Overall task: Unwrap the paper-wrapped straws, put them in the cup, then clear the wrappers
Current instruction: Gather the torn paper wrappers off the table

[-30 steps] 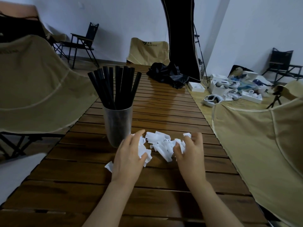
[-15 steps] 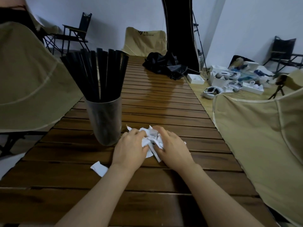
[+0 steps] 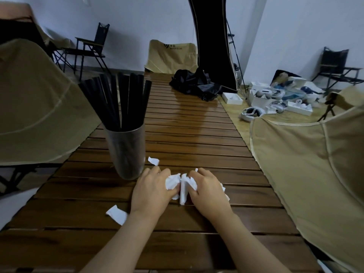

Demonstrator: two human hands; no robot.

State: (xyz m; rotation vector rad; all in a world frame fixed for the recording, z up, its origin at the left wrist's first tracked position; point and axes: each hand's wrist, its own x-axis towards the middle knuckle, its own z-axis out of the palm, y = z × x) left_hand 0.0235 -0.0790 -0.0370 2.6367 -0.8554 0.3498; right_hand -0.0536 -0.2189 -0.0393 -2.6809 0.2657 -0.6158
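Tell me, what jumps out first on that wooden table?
Two hands meet near the table's front: the left hand and right hand press a bunch of white wrappers between them. Just left of them stands a clear cup full of black straws. Two stray scraps lie loose, one scrap beside the cup and another scrap by the left wrist.

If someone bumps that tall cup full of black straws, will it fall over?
Probably quite easily. The cup is tall and narrow, and the straws stick out far above its rim and fan outward, so it looks top-heavy. It also stands on a slatted table, which may make it wobble.
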